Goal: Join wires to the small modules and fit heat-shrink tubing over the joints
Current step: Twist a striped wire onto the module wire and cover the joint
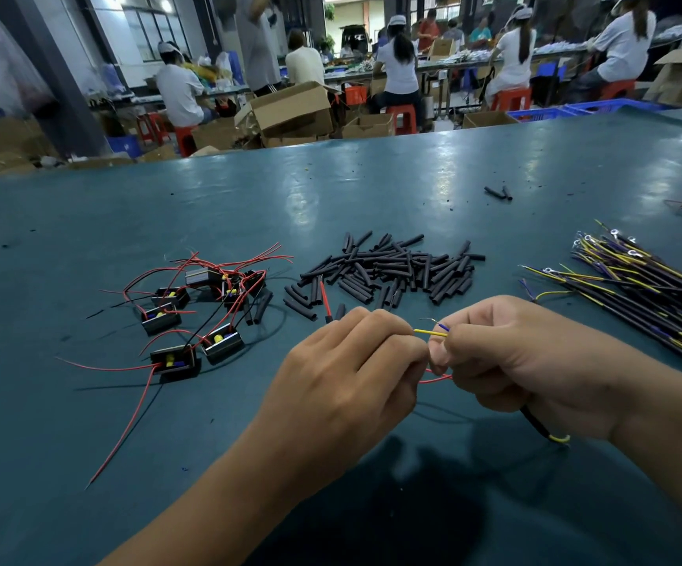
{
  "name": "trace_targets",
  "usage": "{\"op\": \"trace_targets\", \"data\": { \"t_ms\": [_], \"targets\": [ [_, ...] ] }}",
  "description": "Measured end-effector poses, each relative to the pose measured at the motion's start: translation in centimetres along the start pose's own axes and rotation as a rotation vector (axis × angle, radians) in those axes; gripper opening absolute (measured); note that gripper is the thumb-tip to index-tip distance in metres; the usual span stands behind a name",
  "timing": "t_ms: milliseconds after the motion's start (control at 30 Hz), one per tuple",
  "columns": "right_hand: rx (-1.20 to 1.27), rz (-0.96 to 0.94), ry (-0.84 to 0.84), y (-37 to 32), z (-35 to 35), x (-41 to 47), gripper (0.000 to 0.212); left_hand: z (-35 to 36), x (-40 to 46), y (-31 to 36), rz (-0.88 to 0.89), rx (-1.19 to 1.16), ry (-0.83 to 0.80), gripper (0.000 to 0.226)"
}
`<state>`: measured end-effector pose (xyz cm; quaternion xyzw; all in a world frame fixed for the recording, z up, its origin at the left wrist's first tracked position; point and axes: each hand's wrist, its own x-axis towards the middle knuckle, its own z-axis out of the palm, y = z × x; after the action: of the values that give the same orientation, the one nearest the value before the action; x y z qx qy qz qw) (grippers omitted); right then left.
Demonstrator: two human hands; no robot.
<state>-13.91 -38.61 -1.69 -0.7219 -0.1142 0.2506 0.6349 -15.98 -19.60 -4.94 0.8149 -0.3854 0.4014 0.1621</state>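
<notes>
My left hand (347, 373) and my right hand (510, 357) meet above the green table (249, 189), fingers curled. Between them runs a short yellow wire (429, 332) with a blue wire tip at the right-hand end. A red wire (437, 377) loops below between the two hands. A black sheathed cable (537, 424) hangs out under my right hand. Several small black modules (192, 320) with red and black leads lie to the left. A pile of black heat-shrink tubes (388, 271) lies beyond my hands.
A bundle of yellow and purple wires with ring terminals (641, 288) lies at the right. Two loose tubes (498, 193) sit farther back. Beyond the table's far edge, seated people work among cardboard boxes (294, 110) and red stools.
</notes>
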Motion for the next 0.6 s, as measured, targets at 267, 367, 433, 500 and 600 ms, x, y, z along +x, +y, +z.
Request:
{"op": "trace_targets", "data": {
  "t_ms": [267,367,433,500,600],
  "targets": [
    [-0.07,-0.064,0.038,0.2,0.3,0.2,0.015,0.4,-0.2,0.1,-0.229,-0.21,-0.081,0.012],
    [-0.244,-0.203,0.107,0.3,0.4,0.3,0.019,0.4,-0.2,0.3,-0.457,-0.387,-0.103,0.006],
    [-0.339,-0.301,0.148,0.5,0.2,0.4,0.017,0.3,-0.1,0.4,-0.574,-0.49,-0.132,0.007],
    [-0.408,-0.359,0.161,0.7,0.1,0.6,0.017,0.0,-0.1,0.3,-0.654,-0.544,-0.177,0.014],
    [-0.475,-0.436,0.181,1.1,-0.1,0.7,0.021,-0.2,0.1,0.4,-0.725,-0.622,-0.217,0.016]
  ]
}}
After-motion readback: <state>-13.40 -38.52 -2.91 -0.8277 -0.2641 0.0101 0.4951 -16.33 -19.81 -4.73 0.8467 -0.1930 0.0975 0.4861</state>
